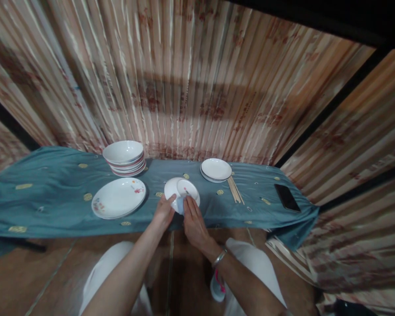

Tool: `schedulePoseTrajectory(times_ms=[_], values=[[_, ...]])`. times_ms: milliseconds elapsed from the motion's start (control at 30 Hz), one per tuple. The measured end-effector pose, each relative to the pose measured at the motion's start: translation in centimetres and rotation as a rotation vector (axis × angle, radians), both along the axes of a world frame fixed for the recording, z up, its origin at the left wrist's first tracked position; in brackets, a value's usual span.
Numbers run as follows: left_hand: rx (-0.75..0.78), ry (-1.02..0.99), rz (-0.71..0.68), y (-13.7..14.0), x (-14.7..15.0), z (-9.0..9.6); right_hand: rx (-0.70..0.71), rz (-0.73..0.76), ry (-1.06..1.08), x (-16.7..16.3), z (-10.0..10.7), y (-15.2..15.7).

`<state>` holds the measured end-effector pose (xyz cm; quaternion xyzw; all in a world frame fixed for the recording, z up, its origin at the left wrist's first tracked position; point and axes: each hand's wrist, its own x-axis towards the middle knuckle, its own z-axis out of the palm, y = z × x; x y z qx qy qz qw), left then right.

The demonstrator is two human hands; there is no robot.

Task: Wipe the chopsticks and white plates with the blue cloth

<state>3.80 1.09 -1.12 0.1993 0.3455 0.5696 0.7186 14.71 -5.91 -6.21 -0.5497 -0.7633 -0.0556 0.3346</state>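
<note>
Over the front of the table, my left hand [165,213] grips the near left edge of a small white dish [173,186]. A second round rim with a small flower print shows at its right; whether it belongs to the same dish or to another under it, I cannot tell. My right hand [195,221] presses a pale blue cloth [180,204] against the dish, fingers together. To the left lies a large oval plate [120,197] with flower prints, and behind it a stack of white bowls [123,153]. Small white plates [216,169] are stacked to the right.
Several wooden chopsticks [235,190] lie beside the small plates. A black phone [286,198] rests near the right end of the teal tablecloth [171,169]. A patterned curtain [184,87] hangs behind, and dark metal posts [329,105] stand at the sides.
</note>
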Motion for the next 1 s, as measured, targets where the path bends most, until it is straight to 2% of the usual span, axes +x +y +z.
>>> schedulePoseTrajectory(times_ms=[167,333,733,1000], values=[[0.062,0.023,0.000,-0.1,0.2,0.0,-0.013,0.025,-0.004,0.0,1.2,0.4],[0.172,0.028,-0.076,-0.9,0.5,0.8,-0.001,0.014,0.029,0.3,2.0,1.0],[0.284,0.153,-0.150,-2.1,1.4,1.5,0.013,-0.029,0.159,2.0,4.5,2.9],[0.297,0.190,-0.190,-2.1,1.5,1.0,-0.004,-0.082,0.278,3.7,4.6,5.2]])
